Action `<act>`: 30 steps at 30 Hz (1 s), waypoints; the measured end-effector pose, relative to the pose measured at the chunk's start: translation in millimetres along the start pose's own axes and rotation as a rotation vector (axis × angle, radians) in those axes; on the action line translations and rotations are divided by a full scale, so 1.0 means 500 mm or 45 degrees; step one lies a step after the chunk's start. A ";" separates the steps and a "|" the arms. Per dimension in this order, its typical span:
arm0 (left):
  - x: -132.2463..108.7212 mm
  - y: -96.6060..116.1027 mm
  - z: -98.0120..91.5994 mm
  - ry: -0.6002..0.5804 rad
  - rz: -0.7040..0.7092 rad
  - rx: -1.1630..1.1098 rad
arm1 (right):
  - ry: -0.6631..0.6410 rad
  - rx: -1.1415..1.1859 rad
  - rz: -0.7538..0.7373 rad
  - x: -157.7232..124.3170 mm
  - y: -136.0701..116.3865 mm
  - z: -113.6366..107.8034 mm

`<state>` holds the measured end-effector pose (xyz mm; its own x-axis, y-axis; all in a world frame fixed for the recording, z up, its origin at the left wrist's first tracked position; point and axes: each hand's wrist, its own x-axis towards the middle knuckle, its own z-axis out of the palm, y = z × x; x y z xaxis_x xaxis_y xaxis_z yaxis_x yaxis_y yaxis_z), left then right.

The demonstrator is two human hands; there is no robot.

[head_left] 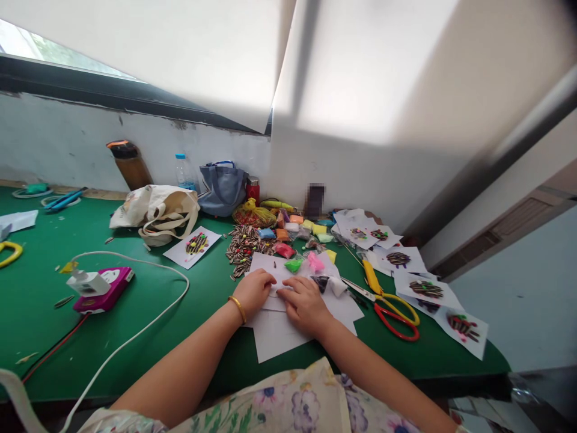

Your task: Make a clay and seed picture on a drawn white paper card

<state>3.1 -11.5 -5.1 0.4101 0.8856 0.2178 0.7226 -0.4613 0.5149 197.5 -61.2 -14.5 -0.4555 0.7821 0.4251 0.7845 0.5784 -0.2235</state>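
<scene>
My left hand (255, 293), with a gold bangle on its wrist, rests over white paper (282, 340); its fingers are bent and pressed together, and what they hold, if anything, is hidden. Facing it, my right hand (305, 305) lies on the same paper with its fingers apart. Something small and pale shows on the paper between the fingertips, too faint to name. Just beyond my hands are a green lump of clay (293, 264), a pink lump of clay (315, 262), a black lump (321, 282) and a white lump (337, 286). A single striped seed (274, 264) lies on the paper.
Behind lies a heap of striped seeds (246, 243) and several coloured clay packets (283, 250). Scissors (396, 316) and a yellow-handled tool (371, 278) lie right, near decorated sheets (426, 288). A power strip (106, 291), white cable (148, 328) and cloth bag (157, 207) are left.
</scene>
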 end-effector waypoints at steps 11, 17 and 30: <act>0.001 -0.002 0.000 -0.003 -0.011 0.003 | -0.028 -0.012 -0.004 0.001 0.002 0.000; 0.001 -0.002 0.001 -0.001 -0.005 -0.001 | -0.040 -0.007 0.000 0.000 0.000 0.002; 0.008 -0.016 0.002 0.015 -0.078 -0.095 | 0.074 0.002 0.173 -0.006 0.033 0.018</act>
<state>-0.5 -4.1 -9.4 0.3600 0.9127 0.1935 0.7022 -0.4016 0.5879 208.2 -52.0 -27.3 -0.3197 0.8387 0.4409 0.8366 0.4683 -0.2842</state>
